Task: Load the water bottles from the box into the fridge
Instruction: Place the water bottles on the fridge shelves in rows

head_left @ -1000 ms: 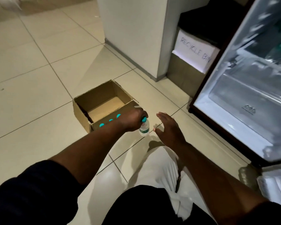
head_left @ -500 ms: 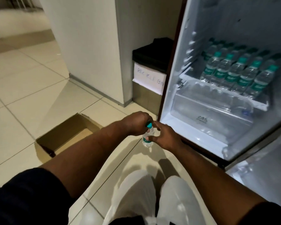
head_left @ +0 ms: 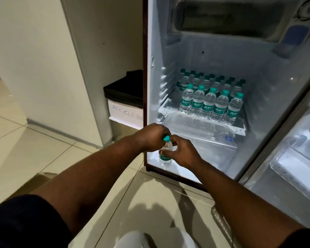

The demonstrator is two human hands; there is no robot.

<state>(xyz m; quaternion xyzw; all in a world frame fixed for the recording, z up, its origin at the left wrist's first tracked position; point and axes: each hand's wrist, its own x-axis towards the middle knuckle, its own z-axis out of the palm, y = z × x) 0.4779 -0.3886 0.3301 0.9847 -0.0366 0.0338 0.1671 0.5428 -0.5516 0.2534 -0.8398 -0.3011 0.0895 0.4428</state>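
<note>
1. While both hands meet in front of the open fridge (head_left: pixel 258 56), they share one small water bottle (head_left: pixel 166 159). It hangs upright in the air before the fridge's lower front edge, above the tiled floor (head_left: pixel 34 149).
2. The left hand (head_left: pixel 151 137) curls over the bottle from above, its fingers closed around the neck beside the teal cap (head_left: pixel 166 138).
3. The right hand (head_left: pixel 183 153) comes in from the other side, thumb and fingers pinching the bottle's shoulder just under the cap. The green label shows below both hands.
4. Inside the fridge, a white shelf (head_left: pixel 200 120) carries the stocked bottles (head_left: pixel 208 102), upright in rows, with five in the front row and their labels facing out.
5. Beneath that shelf sits a clear drawer (head_left: pixel 204 138).
6. The fridge door (head_left: pixel 293 167) stands open at the right.
7. The box (head_left: pixel 41 178) shows only as a brown corner at the lower left, mostly hidden behind the left forearm and well apart from the fridge.
8. A recycle bin (head_left: pixel 125 111) with a black liner and a handwritten label stands just beside the fridge's left wall.
</note>
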